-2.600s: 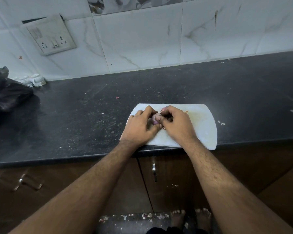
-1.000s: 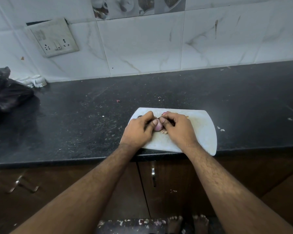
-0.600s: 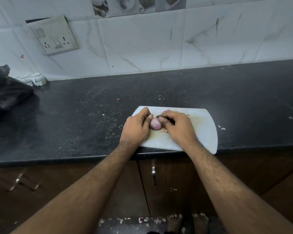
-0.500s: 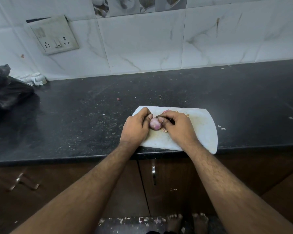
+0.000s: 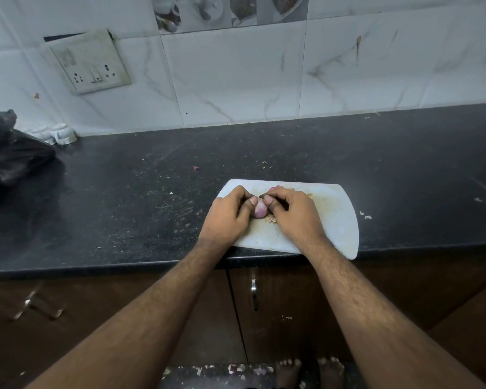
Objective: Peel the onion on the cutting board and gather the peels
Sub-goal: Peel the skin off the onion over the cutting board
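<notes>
The left hand and right hand both pinch the small pinkish-purple onion over the white plastic cutting board; a slip risks scattering peels onto the black desk

No legible txt, labels or nos. anywhere in view.

Dim, cool, bluish light falls evenly from above, leaving the white wall tiles grey and the black countertop dull, without glare. Shadows are soft, deepest under the counter's edge. Wide-angle distortion bows the counter line; focus stays fairly sharp.
</notes>
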